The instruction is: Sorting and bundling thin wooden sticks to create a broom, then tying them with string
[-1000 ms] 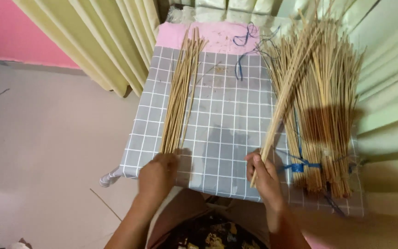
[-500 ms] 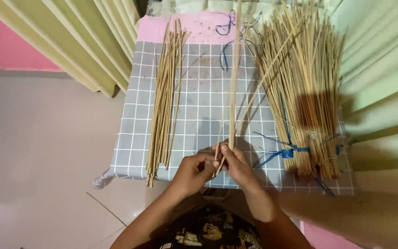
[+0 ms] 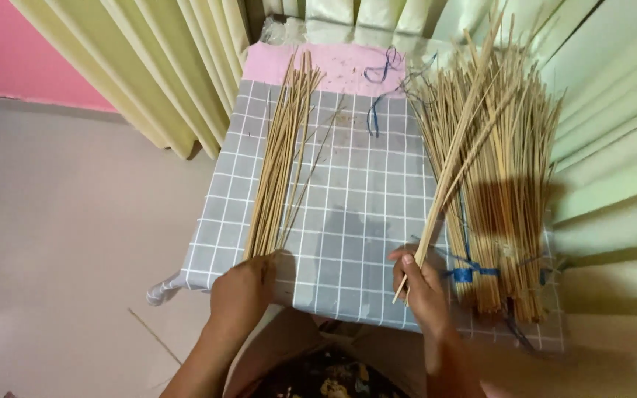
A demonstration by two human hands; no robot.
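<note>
Thin pale bamboo sticks (image 3: 457, 158), two or three of them, rise slantwise from the right hand (image 3: 423, 284), which is clenched around their lower ends near the front edge of the surface (image 3: 355, 221), a small table under a grey cloth printed with a white grid. The sticks' tops cross over a large bundle of tan bamboo sticks (image 3: 506, 184) lying along the right side of the cloth; exactly how many are held is hard to make out against that bundle. A blue plastic string (image 3: 467, 273) ties the bundle near its lower end, just beside the right hand. The bundle's far tips fan out towards the pale green curtain (image 3: 613, 110) and are partly lost against it.

The left hand (image 3: 243, 291) rests at the near end of a smaller loose row of straight bamboo sticks (image 3: 280, 155) on the left side of the cloth, fingers curled over the stick ends; whether it grips them or only presses on them cannot be told. A few thinner slivers lie askew beside that row. More blue string (image 3: 379, 70) lies on a pink strip (image 3: 333, 63) at the far end of the cloth. Both forearms are cut off by the lower edge, as is dark patterned clothing (image 3: 326, 383). A yellow-green curtain (image 3: 164, 66) hangs at upper left beside a pink wall (image 3: 9, 44).
</note>
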